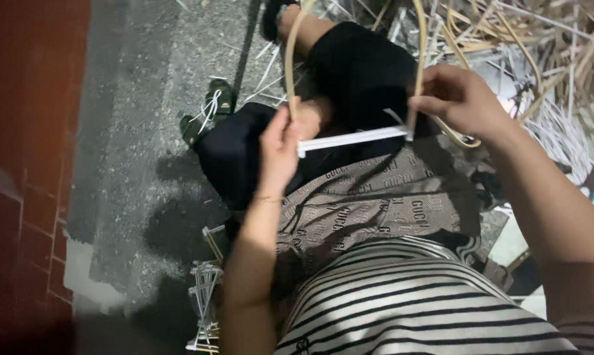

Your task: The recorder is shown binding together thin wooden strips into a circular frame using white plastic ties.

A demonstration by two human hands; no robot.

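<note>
- I see my left hand [278,141] pinching one end of a white strip [351,139].
- My right hand [456,98] grips its other end against a bent cane loop [290,59].

The bent tan cane strip [289,59] looks like peeled rattan or bamboo, smooth with a dull sheen. The flat white strip [353,139] spanning it looks like plastic, smooth and faintly glossy. The left hand [277,148] and right hand [456,98] are bare skin. The heap of pale split canes and white strips [560,59] looks dry, fibrous and matt. The grey concrete floor [146,98] is rough and gritty. The dark red brick wall [27,164] is matt and coarse. The striped black-and-white knit shirt [409,309] and the patterned beige woven cloth [369,204] are soft and matt. The green sandal [218,98] looks like rubbery plastic.
</note>
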